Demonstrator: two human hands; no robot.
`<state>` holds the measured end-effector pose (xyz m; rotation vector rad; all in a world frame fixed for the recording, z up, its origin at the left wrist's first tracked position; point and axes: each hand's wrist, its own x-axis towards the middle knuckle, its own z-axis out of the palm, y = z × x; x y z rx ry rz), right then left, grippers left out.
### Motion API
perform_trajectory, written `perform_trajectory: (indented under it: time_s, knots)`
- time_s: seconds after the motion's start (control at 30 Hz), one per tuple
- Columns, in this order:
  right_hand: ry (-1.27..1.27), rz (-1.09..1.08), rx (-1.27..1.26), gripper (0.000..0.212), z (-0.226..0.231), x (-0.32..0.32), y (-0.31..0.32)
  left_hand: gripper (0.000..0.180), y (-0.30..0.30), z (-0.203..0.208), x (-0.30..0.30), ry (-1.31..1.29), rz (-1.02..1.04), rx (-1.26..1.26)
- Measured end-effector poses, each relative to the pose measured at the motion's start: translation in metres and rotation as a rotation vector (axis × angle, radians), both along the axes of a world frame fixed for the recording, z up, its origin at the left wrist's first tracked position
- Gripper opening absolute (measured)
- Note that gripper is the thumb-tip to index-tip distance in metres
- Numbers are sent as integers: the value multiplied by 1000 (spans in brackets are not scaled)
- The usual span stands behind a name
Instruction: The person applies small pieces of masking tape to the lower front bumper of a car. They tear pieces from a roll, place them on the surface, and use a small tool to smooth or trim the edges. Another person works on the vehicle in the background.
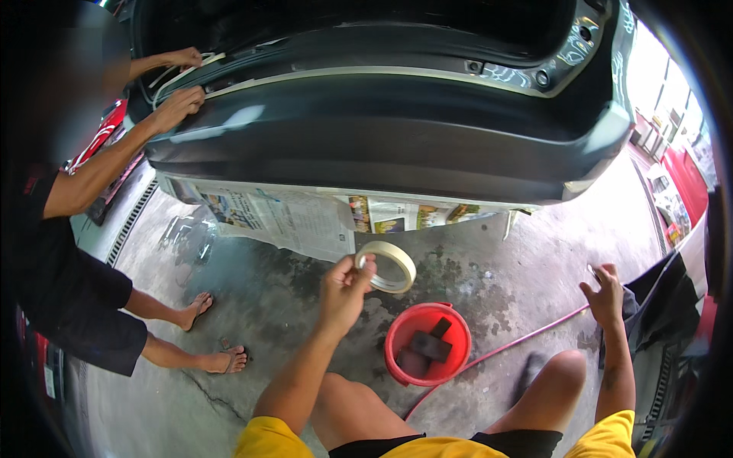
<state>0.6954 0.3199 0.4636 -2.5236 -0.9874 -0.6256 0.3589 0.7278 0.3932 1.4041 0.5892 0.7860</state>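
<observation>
My left hand [345, 294] is closed round one side of a roll of cream masking tape [407, 263], held upright in front of the car's rear bumper [382, 141]. My right hand [605, 296] is raised at the right, apart from the bumper, with its fingers curled; a small pale bit shows at the fingertips, too small to name. A strip of masking tape [366, 71] runs along the bumper's upper edge below the open trunk. Printed newspaper [294, 221] hangs under the bumper.
At the left stands another person in dark clothes; their hands [177, 107] are at the tape's left end. A red bucket [391, 336] holding dark blocks [431, 346] stands between my knees. A pink hose [527, 336] crosses the stained concrete floor [489, 282]. Black cloth [663, 305] hangs at the right.
</observation>
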Motion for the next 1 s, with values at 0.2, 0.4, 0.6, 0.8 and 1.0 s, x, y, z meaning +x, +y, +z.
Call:
perform_trajectory:
  time_s: [0.2,0.4,0.6,0.8,1.0]
  knots:
    - [261,-9,333,12,-23,-41,35,23,-60,9,50,-133,-76,8]
    - [952,507,878,33,-45,-79,104,23,-83,54,82,-107,90,246]
    - [1048,1033,703,46,-9,-83,153,27,-103,91,104,129,236,800]
    - [968,1086,680,35,-25,-56,154,32,-133,116,104,218,286,752]
    - [636,1057,669,41,-26,-48,152,54,-168,138,117,344,195,1025]
